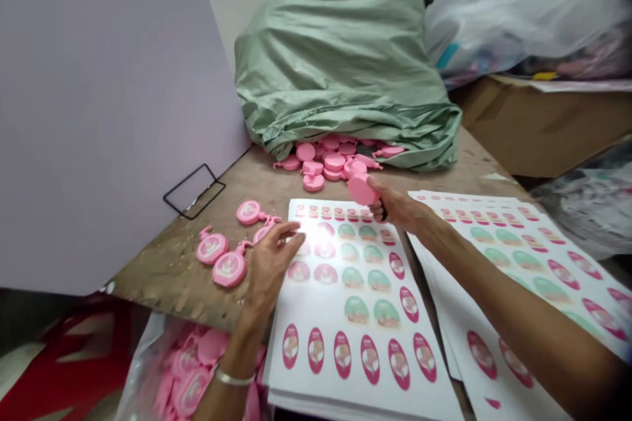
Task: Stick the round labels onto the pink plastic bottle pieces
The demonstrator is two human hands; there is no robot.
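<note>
My right hand grips a pink round toy pump bottle, its plain flat face toward me, above the top edge of a printed sticker sheet. My left hand is over the sheet's upper left side, with thumb and index fingertips brought close together. Whatever may be between those fingertips is too small and washed out by glare to make out. The sheet carries pink round, green domed and magenta oval stickers. Left of my left hand lie several pink toy bottles with round printed labels on them.
More plain pink bottles spill from a green cloth sack at the back. A second stack of sticker sheets lies right. A clear bag of pink bottles is below the table edge. A black wire frame stands by the pale panel.
</note>
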